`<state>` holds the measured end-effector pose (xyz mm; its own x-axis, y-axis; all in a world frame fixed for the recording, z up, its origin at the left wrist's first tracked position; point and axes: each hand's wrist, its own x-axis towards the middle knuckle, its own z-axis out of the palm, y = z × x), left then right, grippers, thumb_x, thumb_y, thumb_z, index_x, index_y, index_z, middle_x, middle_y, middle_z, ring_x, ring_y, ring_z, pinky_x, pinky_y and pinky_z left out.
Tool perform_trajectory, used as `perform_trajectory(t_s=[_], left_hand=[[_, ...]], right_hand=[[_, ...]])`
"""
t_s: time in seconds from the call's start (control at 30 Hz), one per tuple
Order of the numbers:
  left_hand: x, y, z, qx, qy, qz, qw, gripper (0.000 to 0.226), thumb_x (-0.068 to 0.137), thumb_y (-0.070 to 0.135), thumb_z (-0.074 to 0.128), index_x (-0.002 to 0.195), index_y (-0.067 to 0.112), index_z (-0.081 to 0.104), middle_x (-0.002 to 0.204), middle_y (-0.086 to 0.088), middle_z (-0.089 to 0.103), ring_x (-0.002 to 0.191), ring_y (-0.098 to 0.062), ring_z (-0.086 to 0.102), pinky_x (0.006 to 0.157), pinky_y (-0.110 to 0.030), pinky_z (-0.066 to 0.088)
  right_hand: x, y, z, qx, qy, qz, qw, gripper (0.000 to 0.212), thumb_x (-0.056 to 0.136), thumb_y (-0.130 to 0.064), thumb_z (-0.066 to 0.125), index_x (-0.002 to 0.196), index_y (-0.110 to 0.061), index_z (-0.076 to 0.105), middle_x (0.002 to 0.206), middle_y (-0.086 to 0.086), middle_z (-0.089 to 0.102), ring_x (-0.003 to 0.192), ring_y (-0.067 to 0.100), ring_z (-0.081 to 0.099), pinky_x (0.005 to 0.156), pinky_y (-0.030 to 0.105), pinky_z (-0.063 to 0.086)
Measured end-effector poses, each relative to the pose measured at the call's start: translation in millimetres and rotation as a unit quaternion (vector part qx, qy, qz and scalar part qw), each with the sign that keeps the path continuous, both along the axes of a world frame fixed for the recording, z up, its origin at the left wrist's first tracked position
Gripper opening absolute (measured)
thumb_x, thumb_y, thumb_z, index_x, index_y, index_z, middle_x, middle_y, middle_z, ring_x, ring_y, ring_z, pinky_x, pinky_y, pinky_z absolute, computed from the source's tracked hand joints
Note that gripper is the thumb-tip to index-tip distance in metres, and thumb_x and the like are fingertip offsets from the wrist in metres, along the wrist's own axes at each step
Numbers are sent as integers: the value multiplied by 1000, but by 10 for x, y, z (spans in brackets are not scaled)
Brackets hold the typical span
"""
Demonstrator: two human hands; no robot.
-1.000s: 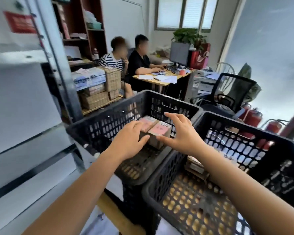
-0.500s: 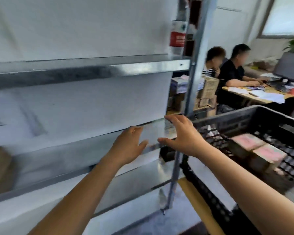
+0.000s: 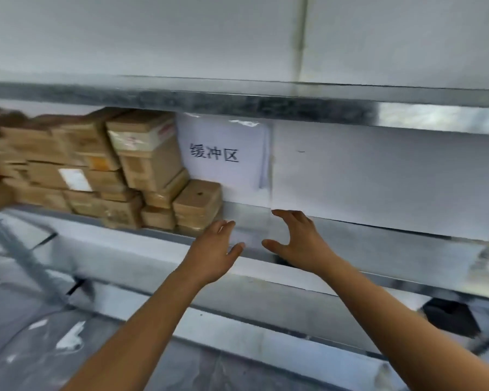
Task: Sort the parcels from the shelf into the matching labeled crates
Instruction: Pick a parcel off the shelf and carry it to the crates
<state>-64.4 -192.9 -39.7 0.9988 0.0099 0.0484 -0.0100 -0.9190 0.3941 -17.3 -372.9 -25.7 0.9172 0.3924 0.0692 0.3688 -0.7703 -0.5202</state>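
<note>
1. While both forearms reach up and forward from the bottom of my feed, the left hand (image 3: 213, 249) and the right hand (image 3: 297, 241) sit side by side at the front lip of the shelf (image 3: 378, 244), with a narrow gap between them.
2. I see the left hand empty, fingers straight and loosely spread, palm turned toward the right hand. Its fingertips lie just beside the lower right corner of the nearest parcel (image 3: 197, 203); I cannot tell whether they touch it.
3. I see the right hand empty as well, spread in a wide C. The thumb is low and points left, and the fingers arch above it toward the white back panel (image 3: 378, 170). It grips nothing.
4. The parcels (image 3: 96, 165), brown cardboard boxes with tape, are stacked several high on the left part of this shelf. They reach nearly up to the upper shelf (image 3: 266, 104). The nearest parcel is a low one at the stack's right end.
5. Behind that end a white paper sign (image 3: 223, 153) with three printed characters hangs on the back panel, its lower left corner hidden by boxes.
6. Edges I watch: the shelf's metal front lip runs under both hands, and the upper shelf's front rail crosses well above the knuckles.
7. Open room: right of the stack the shelf shows bare metal out to the right edge of my view, and both hands are in front of that stretch.
8. Below the shelf at the lower right sits a dark shape (image 3: 449, 320), too blurred for me to name.
</note>
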Motion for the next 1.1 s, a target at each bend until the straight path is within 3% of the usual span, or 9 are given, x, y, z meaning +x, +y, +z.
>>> perform_trajectory(t_s=[0.17,0.57,0.73,0.93,1.1], left_hand=[[76,457,-141,4,13,57,998,55,97,37,39,145,14,25,154,-3,22,129,-22,41,106,-31,32],[1514,1256,-396,9,38,95,995,51,97,26,43,142,8,31,149,-12,27,132,-30,35,106,-38,34],[2035,1390,-498,44,70,127,988,47,98,28,38,141,9,31,146,-16,29,132,-34,32,108,-43,31],[2304,1471,-630,87,113,164,976,41,98,28,35,136,11,34,140,-17,34,128,-34,34,98,-42,35],[2346,1495,-640,83,124,173,974,46,95,35,42,135,12,35,137,-17,36,126,-37,30,97,-43,34]], right_hand=[[242,593,-238,20,55,47,997,68,86,-42,61,143,-23,31,148,7,31,136,25,29,111,36,28],[1574,1576,-664,102,154,24,983,51,91,-28,57,139,-21,40,140,13,43,130,25,40,103,26,31],[1924,1925,-858,93,180,8,979,55,94,-23,51,145,-24,30,140,18,42,125,31,45,99,29,36],[2116,2099,-981,100,201,11,974,51,98,-21,42,146,-25,27,142,14,43,126,30,45,98,29,36],[2138,2061,-1032,126,204,4,971,53,94,-14,46,144,-24,31,139,12,46,124,28,46,95,27,36]])
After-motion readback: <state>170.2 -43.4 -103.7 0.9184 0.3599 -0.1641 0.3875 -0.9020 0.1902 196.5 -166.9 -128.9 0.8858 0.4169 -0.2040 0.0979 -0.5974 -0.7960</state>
